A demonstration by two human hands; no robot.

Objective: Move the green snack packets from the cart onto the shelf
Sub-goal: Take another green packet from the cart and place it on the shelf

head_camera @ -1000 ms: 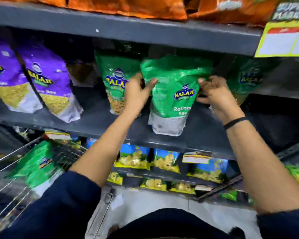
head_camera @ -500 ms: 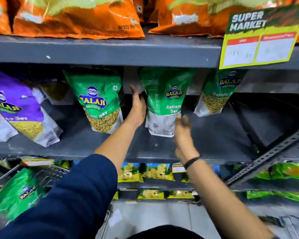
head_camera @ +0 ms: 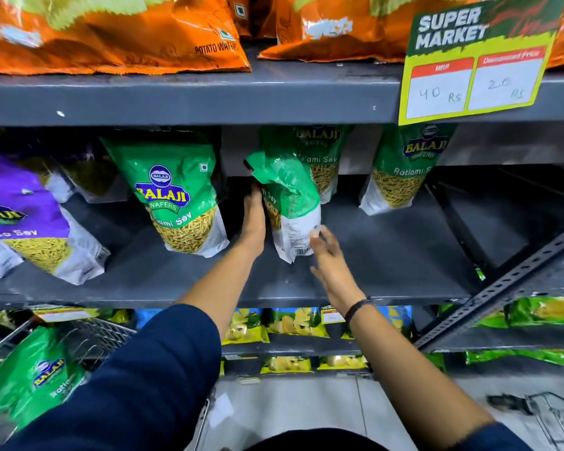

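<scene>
Grey steel shelf (head_camera: pixel 388 255) carries 4 green packets; a 5th waits in the cart (head_camera: pixel 88 333) at lower left. Your left hand (head_camera: pixel 253 219) lies flat and open against the left side of the turned packet (head_camera: pixel 290 203), which stands on its base at mid-shelf. Your right hand (head_camera: pixel 329 255) is open, fingers just touching its lower corner. These bags look light, puffy and crinkly-slick, so hold them by both sides, not the top seal.

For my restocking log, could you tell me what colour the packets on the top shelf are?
Orange, seen in the head view: the top-shelf packets.
</scene>
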